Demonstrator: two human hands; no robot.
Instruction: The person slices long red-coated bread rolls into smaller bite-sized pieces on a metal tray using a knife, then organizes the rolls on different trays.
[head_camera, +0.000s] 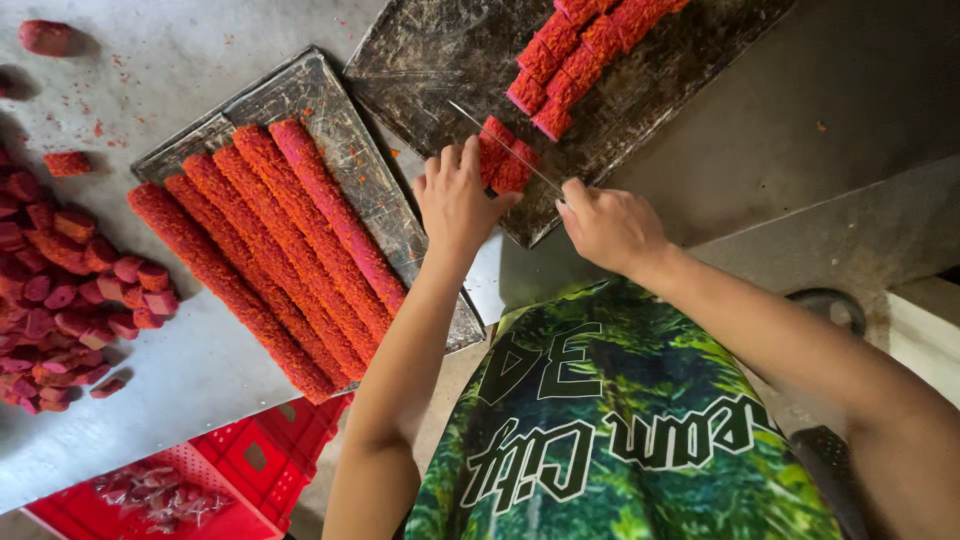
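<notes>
Head cam, looking straight down: left hand (455, 195) is clamped on a short red crumb-coated roll (503, 158) lying on the near corner of a dark metal tray (420, 60). Right hand (605, 222) is closed tight around a thin knife (505, 150), blade laid across that roll. Cut pieces (580, 50) sit in a row further up the same tray. To the left, a second tray (330, 95) carries long uncut rolls (270, 250), and a pile of cut chunks (70, 300) lies on the grey desk (190, 50). Red crate (230, 480) below.
</notes>
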